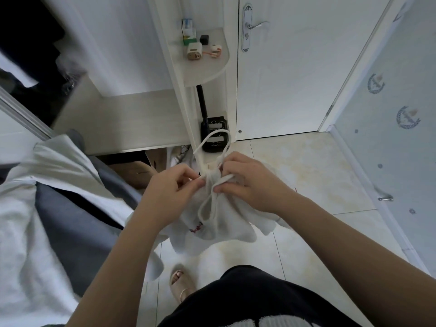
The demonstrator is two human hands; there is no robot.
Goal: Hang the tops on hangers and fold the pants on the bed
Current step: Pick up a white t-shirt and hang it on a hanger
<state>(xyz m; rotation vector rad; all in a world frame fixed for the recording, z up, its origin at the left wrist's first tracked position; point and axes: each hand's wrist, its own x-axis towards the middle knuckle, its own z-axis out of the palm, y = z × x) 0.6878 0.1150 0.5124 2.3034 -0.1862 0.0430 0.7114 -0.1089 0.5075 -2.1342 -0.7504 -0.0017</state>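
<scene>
Head view shows both hands meeting in front of the person's body over the tiled floor (306,173), each working on the white garment (226,223) that hangs bunched from them. The left hand (173,185) has its fingers curled in and pinches the drawstring (213,206) where the cord leaves the gathered top edge. The right hand (245,182), just beside it and nearly touching, pinches the cord's other strand against the fabric with thumb and forefinger. One loop of the cord rises beyond the hands, away from the person, and a second loop dangles below and between them. The garment's length runs downward from the hands toward the floor, so its gathered edge is uppermost and the rest hangs free. A small red mark shows on the cloth under the left hand. Whether it is a top or a pair of pants cannot be told from the bunched cloth, though a cord at the edge suggests a waistband or a hood. The bed (35,208), carrying other white and grey cloth, lies to the outer side of the left hand, so that hand is the nearer one for swinging the garment across and laying it out lengthwise there
</scene>
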